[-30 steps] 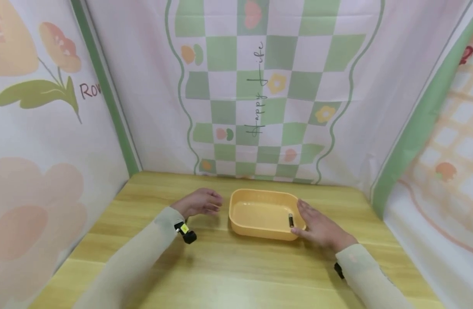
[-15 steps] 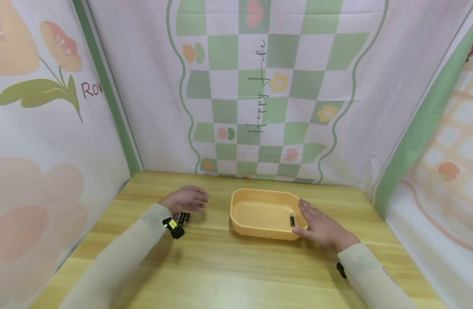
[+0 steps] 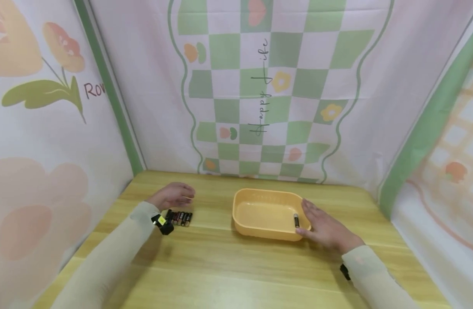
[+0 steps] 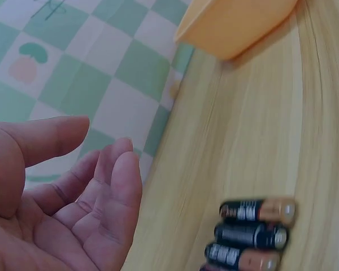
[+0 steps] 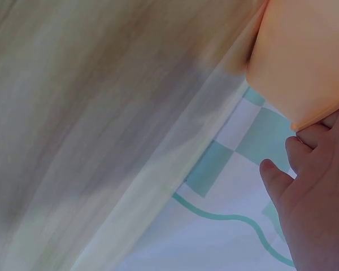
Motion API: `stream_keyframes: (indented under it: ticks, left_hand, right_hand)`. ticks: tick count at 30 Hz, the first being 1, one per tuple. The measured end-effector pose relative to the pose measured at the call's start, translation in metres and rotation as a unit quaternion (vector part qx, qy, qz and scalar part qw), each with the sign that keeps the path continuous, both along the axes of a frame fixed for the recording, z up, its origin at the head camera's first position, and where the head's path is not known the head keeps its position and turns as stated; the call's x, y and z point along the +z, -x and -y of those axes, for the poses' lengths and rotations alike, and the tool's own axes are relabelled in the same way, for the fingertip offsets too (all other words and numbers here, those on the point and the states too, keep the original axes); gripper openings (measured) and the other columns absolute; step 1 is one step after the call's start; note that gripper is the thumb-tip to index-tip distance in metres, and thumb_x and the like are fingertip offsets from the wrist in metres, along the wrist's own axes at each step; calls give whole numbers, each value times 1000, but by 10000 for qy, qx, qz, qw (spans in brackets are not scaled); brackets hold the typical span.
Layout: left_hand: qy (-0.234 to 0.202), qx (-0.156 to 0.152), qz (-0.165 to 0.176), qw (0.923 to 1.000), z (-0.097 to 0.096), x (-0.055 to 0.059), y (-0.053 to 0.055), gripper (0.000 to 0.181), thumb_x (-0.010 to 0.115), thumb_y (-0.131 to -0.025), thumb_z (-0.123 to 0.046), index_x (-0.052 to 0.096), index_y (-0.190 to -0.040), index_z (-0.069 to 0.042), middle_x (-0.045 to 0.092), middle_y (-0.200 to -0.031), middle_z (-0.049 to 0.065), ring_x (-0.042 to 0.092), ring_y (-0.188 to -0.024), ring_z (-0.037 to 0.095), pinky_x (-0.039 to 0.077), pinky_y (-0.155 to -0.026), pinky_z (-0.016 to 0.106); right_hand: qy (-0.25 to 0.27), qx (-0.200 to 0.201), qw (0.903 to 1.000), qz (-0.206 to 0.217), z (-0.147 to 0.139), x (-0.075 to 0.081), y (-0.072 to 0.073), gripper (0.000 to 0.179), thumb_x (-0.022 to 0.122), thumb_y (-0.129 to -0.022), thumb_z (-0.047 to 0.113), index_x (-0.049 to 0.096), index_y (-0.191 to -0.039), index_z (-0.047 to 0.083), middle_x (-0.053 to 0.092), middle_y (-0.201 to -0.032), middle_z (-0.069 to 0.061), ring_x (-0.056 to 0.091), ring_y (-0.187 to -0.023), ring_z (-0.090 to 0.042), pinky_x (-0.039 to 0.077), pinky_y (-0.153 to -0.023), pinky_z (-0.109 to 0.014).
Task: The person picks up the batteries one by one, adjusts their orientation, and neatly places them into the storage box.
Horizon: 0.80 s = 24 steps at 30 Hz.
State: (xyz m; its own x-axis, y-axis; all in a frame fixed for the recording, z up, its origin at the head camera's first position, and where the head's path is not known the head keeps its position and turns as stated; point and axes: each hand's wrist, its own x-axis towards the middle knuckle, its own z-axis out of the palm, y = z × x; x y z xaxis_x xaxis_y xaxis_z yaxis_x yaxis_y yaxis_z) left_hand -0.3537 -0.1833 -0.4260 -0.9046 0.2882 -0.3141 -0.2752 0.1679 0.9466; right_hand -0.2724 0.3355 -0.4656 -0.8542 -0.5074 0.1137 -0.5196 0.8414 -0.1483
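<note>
My left hand (image 3: 175,194) hovers just beyond a row of several small batteries (image 3: 182,218) lying side by side on the table. In the left wrist view its palm and loosely bent fingers show nothing in them, and black-and-copper batteries (image 4: 251,234) lie at the lower right. My right hand (image 3: 329,227) holds the right end of a shallow orange-yellow plastic basket (image 3: 255,231), thumb at the front corner and fingers at the rim. Inside the basket, near that end, lies one battery (image 3: 296,220). In the right wrist view, the fingertips are partly hidden at the basket's rim (image 5: 322,116).
The wood-grain table (image 3: 221,274) runs back to a hanging checkered curtain (image 3: 255,86). Printed cloth panels (image 3: 39,141) close in the left side, with another cloth panel (image 3: 452,171) on the right. A small black camera (image 3: 164,225) sits on the left wrist.
My left hand has moved left, away from the basket, and the row of batteries it covered has come into sight. The right hand has stayed at the basket.
</note>
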Motion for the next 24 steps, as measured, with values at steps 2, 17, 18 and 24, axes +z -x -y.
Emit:
stream_keyframes:
  ticks: [2,17,18,24]
  left_hand:
    - [98,33,20,9999,5,0,-1,37,58,-96,-6,47,-128,9,45,-135,32,52,-119,43,45,-102,48]
    - [913,152,-20,9957,40,-16,-1,33,60,-94,-2,50,-121,12,60,-111,26,65,-88,26,57,-81,35]
    - [971,182,-38,9951,41,-16,-1,32,60,-94,-3,51,-121,11,62,-110,25,65,-87,25,58,-80,35]
    - [1222,216,-175,9921,51,-20,-1,31,61,-93,-4,53,-119,11,64,-101,20,63,-79,20,58,-74,33]
  right_hand:
    - [39,1,10000,23,0,-1,0,93,48,-95,60,12,-153,-3,6,-160,-15,13,-144,-37,20,-115,-54]
    - [106,-25,9999,27,0,-4,2,93,50,-95,60,11,-154,-1,7,-161,-15,14,-144,-36,22,-114,-54]
    - [103,-34,9999,35,0,-4,2,93,50,-95,60,11,-154,-1,6,-161,-14,14,-144,-36,22,-114,-54]
    - [108,-31,9999,76,1,-1,3,93,50,-95,59,11,-154,-1,4,-161,-13,14,-144,-37,21,-114,-54]
